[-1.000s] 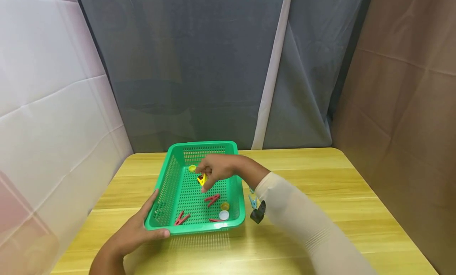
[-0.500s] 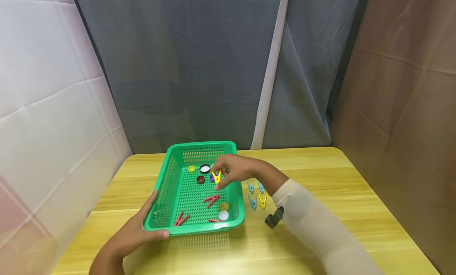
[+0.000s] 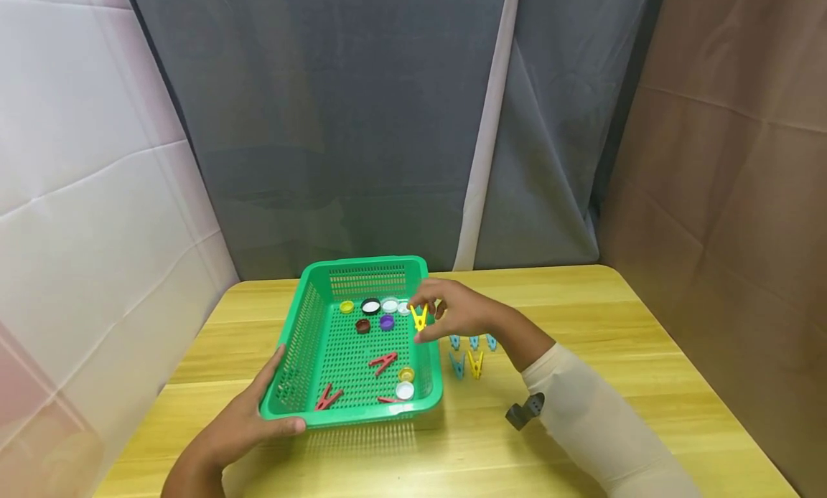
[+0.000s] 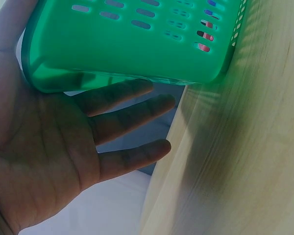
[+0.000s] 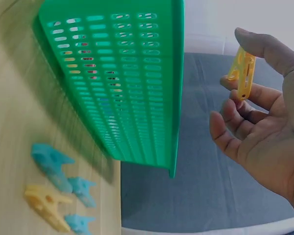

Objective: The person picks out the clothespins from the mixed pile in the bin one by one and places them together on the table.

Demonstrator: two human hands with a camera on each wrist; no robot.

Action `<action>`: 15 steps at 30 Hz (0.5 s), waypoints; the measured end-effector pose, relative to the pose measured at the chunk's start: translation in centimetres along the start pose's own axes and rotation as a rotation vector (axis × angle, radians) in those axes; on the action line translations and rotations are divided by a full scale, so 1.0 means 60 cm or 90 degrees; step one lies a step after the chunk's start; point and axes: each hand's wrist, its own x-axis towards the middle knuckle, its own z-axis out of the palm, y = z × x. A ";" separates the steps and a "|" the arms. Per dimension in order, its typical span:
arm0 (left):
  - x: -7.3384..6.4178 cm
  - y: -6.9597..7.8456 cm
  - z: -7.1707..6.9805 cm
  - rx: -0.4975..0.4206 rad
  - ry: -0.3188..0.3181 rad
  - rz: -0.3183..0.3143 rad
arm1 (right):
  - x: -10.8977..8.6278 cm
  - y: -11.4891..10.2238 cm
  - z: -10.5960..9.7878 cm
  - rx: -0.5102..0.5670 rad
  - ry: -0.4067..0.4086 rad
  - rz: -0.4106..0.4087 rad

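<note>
In the head view my right hand [image 3: 455, 310] pinches a yellow clothespin [image 3: 419, 317] between thumb and fingertips, over the right rim of a green plastic basket [image 3: 371, 412]. The right wrist view shows this clothespin [image 5: 243, 73] held up beside the basket wall [image 5: 132, 98]. My left hand [image 3: 235, 419] rests against the basket's near left corner, thumb along the front rim. Its other fingers reach out nearly straight beside the wall in the left wrist view. Inside lie red clothespins [image 3: 384, 363], a purple cap [image 3: 387, 322], a brown cap [image 3: 363, 326] and several other bottle caps.
Right of the basket, blue clothespins [image 3: 458, 366] and another yellow clothespin [image 3: 476, 364] lie in rows on the wooden table [image 3: 581, 340]. A grey curtain [image 3: 336, 125] hangs behind. A white cloth wall [image 3: 97, 161] stands at the left, a brown one [image 3: 723, 196] at the right.
My right hand has moved right with the yellow clothespin, from above the basket's middle to its right rim. Caps and table clothespins came into view. The left hand stays put.
</note>
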 end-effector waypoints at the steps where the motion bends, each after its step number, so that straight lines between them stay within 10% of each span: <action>1: 0.000 0.000 0.000 -0.001 0.000 0.001 | -0.004 0.003 0.001 -0.001 0.007 -0.001; 15: -0.002 0.002 -0.001 0.010 0.001 -0.006 | -0.067 0.049 0.017 -0.006 0.130 0.021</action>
